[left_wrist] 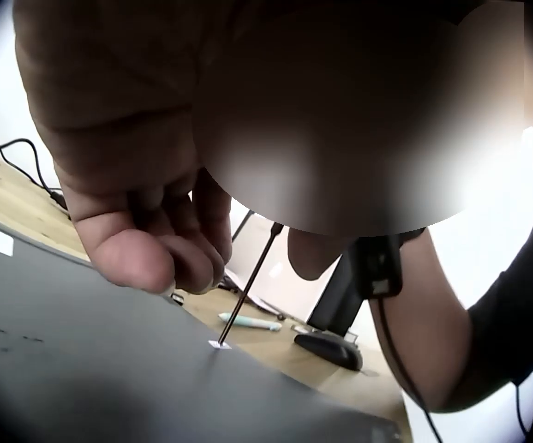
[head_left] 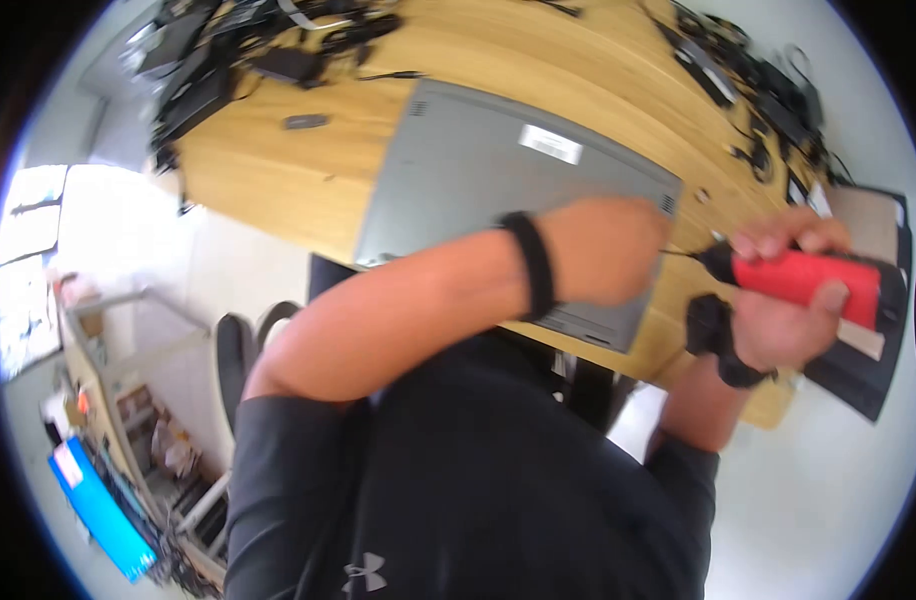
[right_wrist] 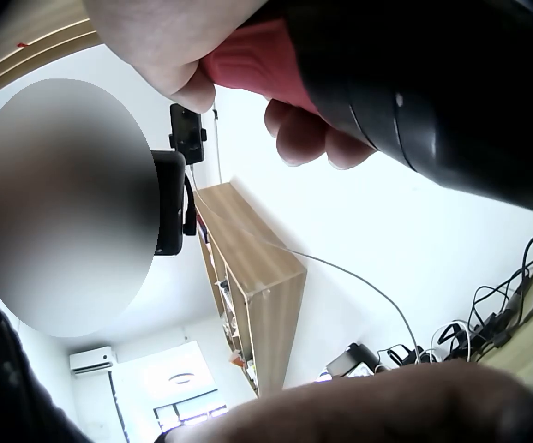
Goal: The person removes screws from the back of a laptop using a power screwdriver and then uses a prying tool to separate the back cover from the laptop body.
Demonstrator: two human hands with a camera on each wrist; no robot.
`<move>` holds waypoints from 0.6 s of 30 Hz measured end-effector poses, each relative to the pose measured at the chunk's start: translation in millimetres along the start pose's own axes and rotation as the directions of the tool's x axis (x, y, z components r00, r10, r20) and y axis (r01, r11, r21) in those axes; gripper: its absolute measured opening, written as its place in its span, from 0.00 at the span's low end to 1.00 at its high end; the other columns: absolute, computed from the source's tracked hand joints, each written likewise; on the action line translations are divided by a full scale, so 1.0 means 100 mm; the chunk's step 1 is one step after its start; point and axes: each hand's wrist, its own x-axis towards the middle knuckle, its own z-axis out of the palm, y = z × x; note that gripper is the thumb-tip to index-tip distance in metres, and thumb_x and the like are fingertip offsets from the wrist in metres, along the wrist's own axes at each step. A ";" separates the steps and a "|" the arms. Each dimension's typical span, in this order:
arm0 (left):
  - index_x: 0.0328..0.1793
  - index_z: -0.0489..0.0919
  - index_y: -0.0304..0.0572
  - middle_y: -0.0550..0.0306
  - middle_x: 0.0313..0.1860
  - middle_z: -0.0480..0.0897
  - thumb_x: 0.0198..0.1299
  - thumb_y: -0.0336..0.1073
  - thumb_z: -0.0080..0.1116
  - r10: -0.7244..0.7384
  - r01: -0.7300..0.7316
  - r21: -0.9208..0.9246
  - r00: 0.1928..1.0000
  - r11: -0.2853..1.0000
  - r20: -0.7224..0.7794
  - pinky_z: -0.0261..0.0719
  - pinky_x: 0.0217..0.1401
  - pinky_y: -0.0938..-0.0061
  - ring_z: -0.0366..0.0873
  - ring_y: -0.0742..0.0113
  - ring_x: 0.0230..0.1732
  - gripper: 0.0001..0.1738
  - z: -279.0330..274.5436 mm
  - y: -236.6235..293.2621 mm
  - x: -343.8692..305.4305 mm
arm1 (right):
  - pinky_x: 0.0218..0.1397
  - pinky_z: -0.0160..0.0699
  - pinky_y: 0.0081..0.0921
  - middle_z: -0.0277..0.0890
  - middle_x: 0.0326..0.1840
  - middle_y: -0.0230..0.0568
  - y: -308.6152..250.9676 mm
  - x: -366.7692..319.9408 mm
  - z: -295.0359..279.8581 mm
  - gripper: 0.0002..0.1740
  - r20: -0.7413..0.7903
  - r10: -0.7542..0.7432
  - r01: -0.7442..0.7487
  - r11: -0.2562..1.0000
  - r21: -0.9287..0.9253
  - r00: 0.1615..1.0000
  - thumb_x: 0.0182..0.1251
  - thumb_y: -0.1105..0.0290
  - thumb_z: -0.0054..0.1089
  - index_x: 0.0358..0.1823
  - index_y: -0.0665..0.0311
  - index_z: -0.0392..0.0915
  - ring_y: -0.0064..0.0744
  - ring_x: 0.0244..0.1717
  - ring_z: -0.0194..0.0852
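wooden table (head_left: 278,170) | centre: grey laptop (head_left: 458,170), underside up, white label (head_left: 551,144) | far left: power adapters (head_left: 288,65), cables (head_left: 353,38) | far right: black cord tangle (head_left: 775,112) | right: mouse (left_wrist: 329,351), light-blue pen (left_wrist: 250,322)

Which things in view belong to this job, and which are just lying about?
Apparently for the job:
red-bodied screwdriver, in the right hand
upturned laptop, under its bit

Apparently just lying about:
tangled cables
black mouse
pale green pen
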 end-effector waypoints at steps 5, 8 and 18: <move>0.45 0.79 0.29 0.35 0.44 0.80 0.57 0.28 0.55 -0.008 -0.001 0.067 0.991 0.998 0.133 0.80 0.52 0.53 0.81 0.38 0.48 0.11 0.18 -0.04 0.29 | 0.46 0.75 0.38 0.71 0.36 0.46 0.01 -0.01 -0.19 0.32 0.071 -0.005 0.006 1.000 -0.015 0.997 0.66 0.38 0.60 0.45 0.61 0.65 0.38 0.34 0.72; 0.44 0.80 0.30 0.34 0.44 0.80 0.55 0.27 0.55 0.003 -0.018 0.076 0.980 0.997 0.201 0.81 0.49 0.53 0.81 0.38 0.46 0.12 0.21 -0.05 0.34 | 0.46 0.76 0.38 0.72 0.36 0.46 0.00 -0.02 -0.20 0.32 0.068 0.006 -0.008 1.000 0.020 0.998 0.66 0.38 0.61 0.45 0.62 0.65 0.38 0.35 0.73; 0.45 0.76 0.34 0.42 0.44 0.77 0.51 0.24 0.59 0.094 -0.084 -0.115 0.992 0.990 0.086 0.76 0.53 0.54 0.76 0.39 0.50 0.13 0.15 -0.21 0.25 | 0.49 0.75 0.40 0.72 0.38 0.46 -0.01 -0.02 -0.21 0.32 0.117 0.004 -0.010 0.999 0.048 0.993 0.68 0.37 0.58 0.48 0.61 0.66 0.39 0.35 0.73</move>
